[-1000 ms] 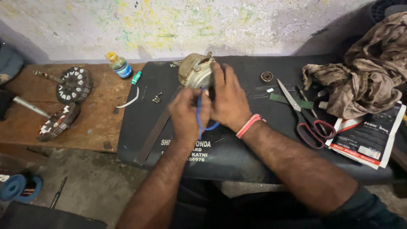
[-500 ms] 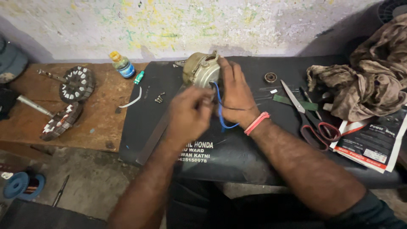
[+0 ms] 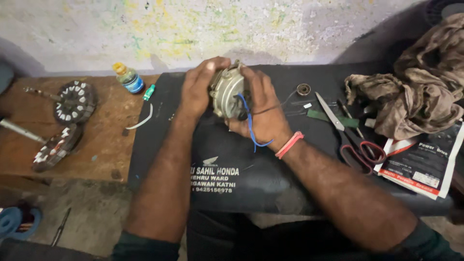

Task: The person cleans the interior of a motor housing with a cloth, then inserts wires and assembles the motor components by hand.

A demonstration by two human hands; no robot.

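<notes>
Your left hand (image 3: 200, 89) and right hand (image 3: 263, 104) wrap fingers round the grey round metal motor housing (image 3: 226, 92); its blue wire (image 3: 251, 130) dangles unconnected.

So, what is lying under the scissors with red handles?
The scissors lie on the black mat, blades over a green strip and thin tools. The mat hides whatever lies beneath it.

A flat packet (image 3: 421, 166), black and white with red bands, lies at the right edge of the black mat (image 3: 270, 183). White lettering sits low on that mat. A small bottle (image 3: 128, 77), yellow-capped with a blue label, stands near the wall on the wooden board (image 3: 104, 145).
</notes>
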